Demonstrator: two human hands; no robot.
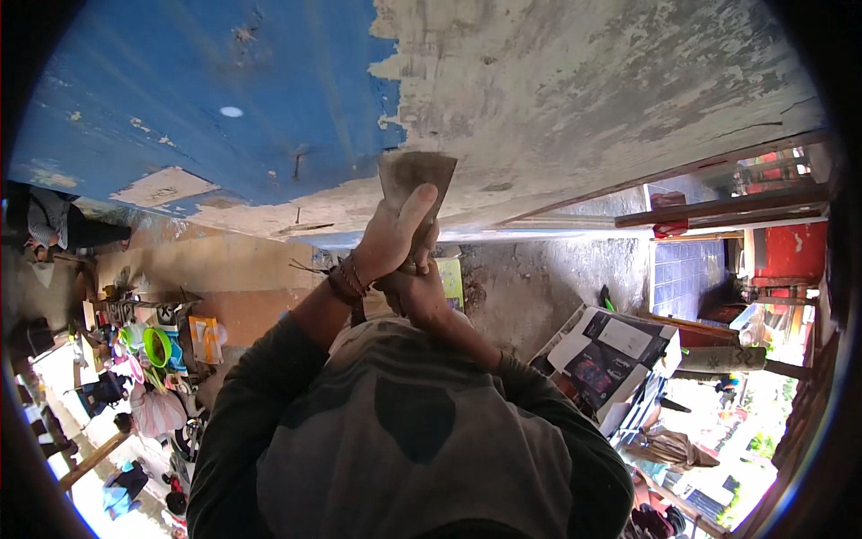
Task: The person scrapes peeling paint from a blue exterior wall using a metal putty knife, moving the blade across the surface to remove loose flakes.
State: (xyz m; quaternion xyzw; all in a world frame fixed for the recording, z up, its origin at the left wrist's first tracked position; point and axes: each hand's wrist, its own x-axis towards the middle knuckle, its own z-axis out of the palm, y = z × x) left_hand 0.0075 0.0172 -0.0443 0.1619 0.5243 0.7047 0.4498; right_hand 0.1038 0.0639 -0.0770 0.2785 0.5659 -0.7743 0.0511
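A wide flat scraper with a dull, smeared blade meets the wall at the ragged border between blue paint and a bare greyish-white patch. My left hand, with beaded bracelets at the wrist, is closed on the scraper, its thumb laid along the blade. Just below it, my right hand grips the lower part of the tool, its fingers wrapped round what seems to be the handle. Both hands hide most of that handle. Blue paint covers the wall's left side.
Nails stick out of the blue area near a pale bare patch. A printed cardboard box stands at the right. Household clutter with a green round basket fills the left. Another person is at the far left.
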